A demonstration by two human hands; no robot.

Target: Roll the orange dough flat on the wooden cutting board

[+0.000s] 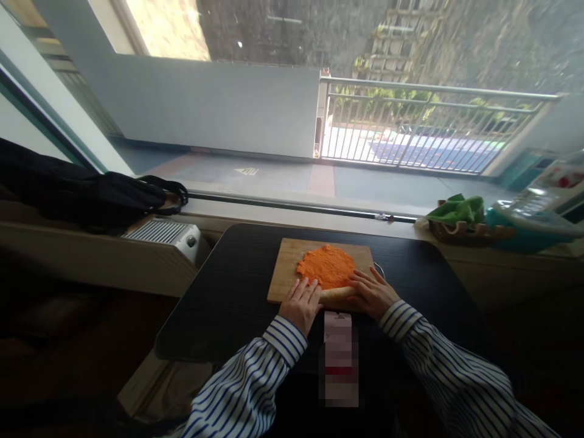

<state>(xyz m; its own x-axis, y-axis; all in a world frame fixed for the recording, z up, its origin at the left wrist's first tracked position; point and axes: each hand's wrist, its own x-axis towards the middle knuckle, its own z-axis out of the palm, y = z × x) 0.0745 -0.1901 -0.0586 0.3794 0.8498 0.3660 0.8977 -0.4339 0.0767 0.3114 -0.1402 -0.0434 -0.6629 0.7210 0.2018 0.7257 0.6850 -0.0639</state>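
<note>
A flattened sheet of orange dough with a ragged edge lies on a wooden board. Along the near edge of the dough runs a pale wooden rolling pin. My left hand rests palm down over the pin's left end, fingers stretched forward onto the edge of the dough and board. Over its right end lies my right hand, fingers spread and pointing up and left. Both palms press on the pin without wrapping round it, and they hide its ends.
The board is on a dark table against a window. A pink packet, partly blurred, lies just in front. On the right sill are a green cloth and a teal container. A black bag lies at left.
</note>
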